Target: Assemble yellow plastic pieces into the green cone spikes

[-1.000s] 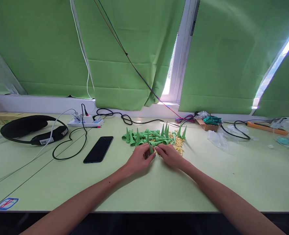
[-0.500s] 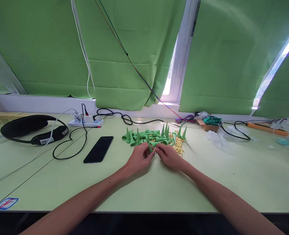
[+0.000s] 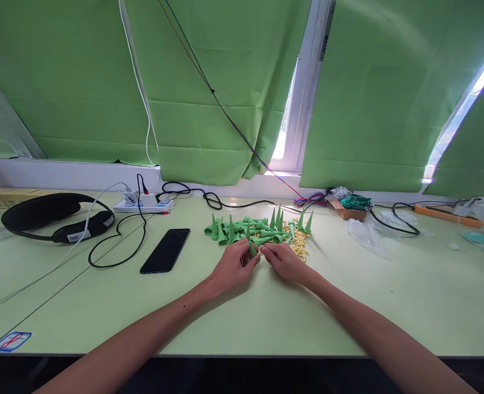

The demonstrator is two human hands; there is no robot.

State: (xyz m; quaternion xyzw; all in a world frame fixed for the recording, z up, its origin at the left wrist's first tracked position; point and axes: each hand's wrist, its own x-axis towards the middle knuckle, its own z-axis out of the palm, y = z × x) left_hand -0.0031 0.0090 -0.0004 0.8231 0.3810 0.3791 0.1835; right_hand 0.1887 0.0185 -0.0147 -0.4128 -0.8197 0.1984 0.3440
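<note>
Cone [image 3: 252, 251] — in left hand [image 3: 233, 266] — beside right hand [image 3: 285, 261]

I had room to pass over the tabletop [image 3: 200, 247] between the left hand [image 3: 235, 265] and the phone [image 3: 165, 251], but just beyond that hand, upright green cones [image 3: 231, 230] stood in my way.

Green cones [image 3: 242, 226]: smooth plastic (matt-looking); phone [image 3: 165, 250]: glossy; blinds [image 3: 209, 137]: creased cloth; box [image 3: 351, 214]: cardboard.
</note>
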